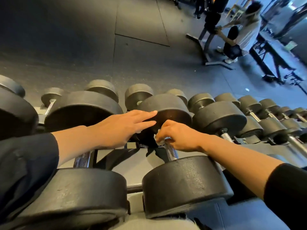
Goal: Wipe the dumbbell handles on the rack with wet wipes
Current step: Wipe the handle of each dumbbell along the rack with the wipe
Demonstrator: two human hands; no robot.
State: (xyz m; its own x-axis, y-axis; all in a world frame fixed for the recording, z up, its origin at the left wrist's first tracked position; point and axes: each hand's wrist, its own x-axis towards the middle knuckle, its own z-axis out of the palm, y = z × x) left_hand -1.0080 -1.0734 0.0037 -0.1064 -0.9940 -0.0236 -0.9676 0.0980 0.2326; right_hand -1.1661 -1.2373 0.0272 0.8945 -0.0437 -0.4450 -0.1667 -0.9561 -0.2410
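Observation:
A row of black dumbbells lies on a grey rack [149,170], each with a knurled chrome handle. My right hand [177,135] curls round the far end of the middle dumbbell's handle [172,154], with a white wet wipe [158,141] pressed between fingers and metal. That dumbbell's near head [184,183] is below my right forearm. My left hand [121,126] is stretched out flat, fingers straight, over the far head [167,107] of the same dumbbell. The handle [82,159] of the dumbbell to the left shows under my left wrist.
More dumbbells [221,117] run off to the right along the rack, with a further row behind them. Dark rubber flooring [83,47] lies beyond. At the top right a person [242,35] crouches beside a bench frame [207,40].

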